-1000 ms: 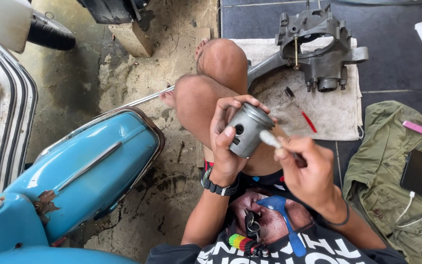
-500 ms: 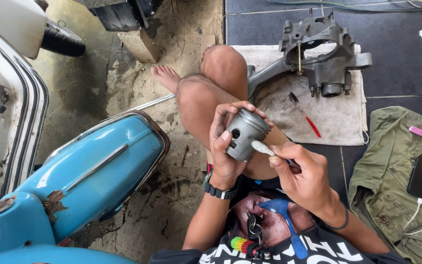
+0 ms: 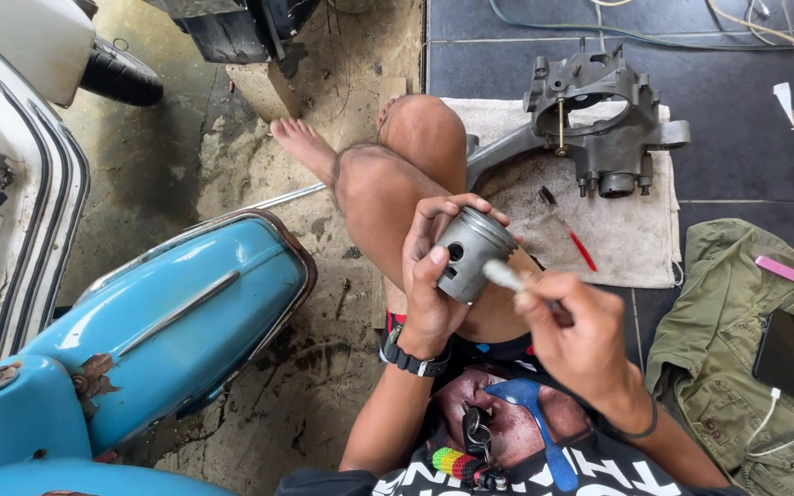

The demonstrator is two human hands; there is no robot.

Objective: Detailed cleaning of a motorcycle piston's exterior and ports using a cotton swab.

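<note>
Two hands work at one piston: the left hand has its grip wrapped around the grey piston, thumb on its side, holding it tilted above the bent knee. Just right of it, the right hand is clenched on a small brush, whose pale tip touches the piston's skirt. Beyond them, an engine casing lies on a cloth. Left, a blue scooter panel.
</note>
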